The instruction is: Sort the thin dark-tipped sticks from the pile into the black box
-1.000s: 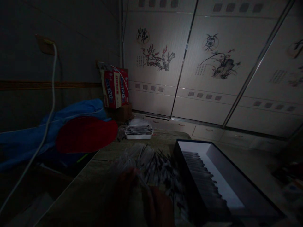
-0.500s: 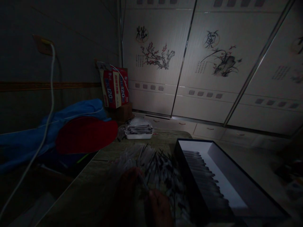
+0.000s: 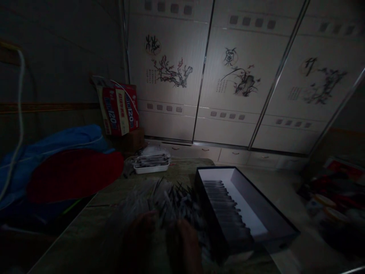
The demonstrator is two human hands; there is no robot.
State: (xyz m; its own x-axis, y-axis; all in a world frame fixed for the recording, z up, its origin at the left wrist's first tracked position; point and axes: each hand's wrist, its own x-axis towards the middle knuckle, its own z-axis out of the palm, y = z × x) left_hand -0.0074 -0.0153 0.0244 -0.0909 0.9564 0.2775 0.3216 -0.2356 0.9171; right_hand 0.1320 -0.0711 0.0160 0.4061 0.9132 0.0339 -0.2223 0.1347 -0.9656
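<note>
Thin sticks (image 3: 182, 198): better to handle singly, with left hand (image 3: 143, 227) and right hand (image 3: 188, 243) near, wide or holding, cannot tell in darkness.

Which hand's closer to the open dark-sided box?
Right. The right hand is to the left of the open dark-sided box, apart from it; the left hand is farther left, beyond the right.
</note>
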